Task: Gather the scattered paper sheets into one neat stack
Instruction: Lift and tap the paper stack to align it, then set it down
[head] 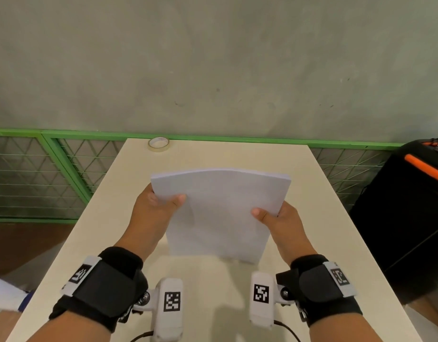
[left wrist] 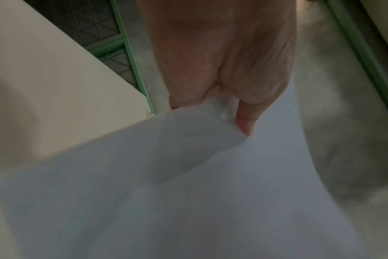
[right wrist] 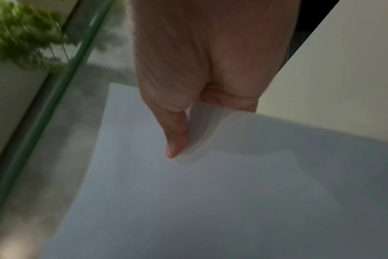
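The stack of paper sheets is held on edge above the table, nearer the person than the roll of tape at the table's far edge. It is gripped at its side edges: the left hand and the right hand each pinch it, thumb on the near face, fingers hidden behind. The lower edge appears uneven at one corner and blurred; contact with the table cannot be told.

For squaring, the pinch should be loosened slightly, so that sheets can settle when the lower edge is tapped on the table. The bow in the upper part should be flattened.

Counted: one stack (sheet number indeterminable), one roll of tape, two hands. No loose sheets are seen.
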`<state>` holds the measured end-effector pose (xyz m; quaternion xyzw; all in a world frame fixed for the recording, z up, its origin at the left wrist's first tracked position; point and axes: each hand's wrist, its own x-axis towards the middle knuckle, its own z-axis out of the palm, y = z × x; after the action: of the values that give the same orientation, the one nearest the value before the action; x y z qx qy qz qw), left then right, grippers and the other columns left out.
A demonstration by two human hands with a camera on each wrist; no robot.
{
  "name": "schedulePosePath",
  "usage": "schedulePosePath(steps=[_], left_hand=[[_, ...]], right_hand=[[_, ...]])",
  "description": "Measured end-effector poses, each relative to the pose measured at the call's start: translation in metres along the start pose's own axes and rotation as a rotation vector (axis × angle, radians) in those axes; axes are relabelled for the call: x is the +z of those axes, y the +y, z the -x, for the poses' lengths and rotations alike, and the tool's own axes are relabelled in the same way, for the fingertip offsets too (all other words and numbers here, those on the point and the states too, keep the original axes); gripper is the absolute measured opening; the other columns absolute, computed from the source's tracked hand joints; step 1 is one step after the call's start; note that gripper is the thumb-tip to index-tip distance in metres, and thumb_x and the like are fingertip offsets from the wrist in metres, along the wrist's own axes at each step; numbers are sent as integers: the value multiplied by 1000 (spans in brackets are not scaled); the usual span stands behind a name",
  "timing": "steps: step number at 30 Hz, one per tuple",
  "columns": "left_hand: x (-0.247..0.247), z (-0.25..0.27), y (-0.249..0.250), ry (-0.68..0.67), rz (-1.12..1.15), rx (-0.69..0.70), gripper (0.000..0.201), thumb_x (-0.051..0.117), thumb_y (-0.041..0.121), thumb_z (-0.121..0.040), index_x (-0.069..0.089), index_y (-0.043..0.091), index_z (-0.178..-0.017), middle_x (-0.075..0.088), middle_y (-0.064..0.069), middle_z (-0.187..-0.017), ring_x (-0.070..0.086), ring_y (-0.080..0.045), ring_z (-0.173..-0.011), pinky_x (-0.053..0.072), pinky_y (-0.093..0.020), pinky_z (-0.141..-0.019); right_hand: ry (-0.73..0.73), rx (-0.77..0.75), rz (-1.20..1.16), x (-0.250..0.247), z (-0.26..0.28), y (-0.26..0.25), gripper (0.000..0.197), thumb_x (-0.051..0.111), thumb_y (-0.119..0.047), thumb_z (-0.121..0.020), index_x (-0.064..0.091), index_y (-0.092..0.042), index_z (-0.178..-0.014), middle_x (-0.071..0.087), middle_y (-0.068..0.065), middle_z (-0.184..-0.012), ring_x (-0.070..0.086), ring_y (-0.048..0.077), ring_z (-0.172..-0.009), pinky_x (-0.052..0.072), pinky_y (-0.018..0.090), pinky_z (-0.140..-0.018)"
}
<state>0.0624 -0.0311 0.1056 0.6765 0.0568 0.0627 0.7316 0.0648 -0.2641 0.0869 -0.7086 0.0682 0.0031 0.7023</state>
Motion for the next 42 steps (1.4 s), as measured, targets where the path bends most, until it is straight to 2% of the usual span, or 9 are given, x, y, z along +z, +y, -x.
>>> schedulePosePath(steps=[7,13,20,24,29,33,36,39,42], left_hand=[[-5,-2,-16,-25,-38,-30,66,70,10,-70,46,10,-131,61,-13,-126,60,-28,-115,48,-42,-97],[-7,-1,-37,-6,-109,-187,31,60,3,-87,59,12,-117,66,-8,-116,59,-31,-116,44,-35,-91],[-9,6,-35,11,-105,-176,29,57,1,-89,59,10,-116,67,-3,-104,62,-21,-96,46,-27,-80],[-11,10,-54,-20,-150,-232,31,56,2,-89,58,10,-120,66,-9,-117,60,-29,-109,45,-36,-91],[-12,10,-76,-21,-200,-285,36,53,2,-91,54,12,-126,64,-9,-122,58,-28,-116,43,-34,-98],[-13,9,-86,-31,-241,-324,38,49,6,-94,50,11,-132,61,-8,-128,55,-27,-121,37,-40,-110],[-14,8,-93,-44,-291,-354,39,45,7,-96,48,11,-134,58,-9,-132,51,-27,-125,35,-42,-112],[-13,6,-98,-66,-341,-371,40,42,8,-97,44,11,-137,56,-9,-134,50,-28,-126,35,-39,-110],[-12,2,-98,-78,-382,-393,41,41,8,-97,42,13,-138,55,-5,-132,49,-27,-126,35,-40,-111]], right_hand=[[3,31,-12,3,1,16,40,69,-1,-75,57,-11,-112,66,11,-109,62,28,-100,51,36,-84],[37,55,74,10,5,24,27,52,-2,-88,55,-15,-112,64,8,-111,59,29,-108,48,38,-90],[89,45,70,9,9,23,25,50,0,-89,56,-14,-109,64,9,-106,60,28,-100,47,37,-88],[111,86,123,11,11,37,35,52,-2,-88,51,-12,-122,61,7,-113,57,27,-108,46,39,-94],[142,100,264,15,16,55,44,46,-1,-92,38,-10,-135,49,-1,-108,48,19,-100,34,23,-87],[152,136,367,15,12,67,41,38,-1,-95,37,-5,-136,53,8,-120,49,28,-120,32,21,-91],[145,160,467,13,8,78,34,35,-1,-95,44,0,-129,55,16,-126,51,30,-113,33,22,-89],[108,186,529,12,8,87,23,35,-1,-95,51,-1,-112,55,6,-99,46,21,-92,31,21,-78],[90,209,589,10,3,90,30,36,-1,-94,41,-21,-72,42,-9,-71,43,21,-85,30,22,-75]])
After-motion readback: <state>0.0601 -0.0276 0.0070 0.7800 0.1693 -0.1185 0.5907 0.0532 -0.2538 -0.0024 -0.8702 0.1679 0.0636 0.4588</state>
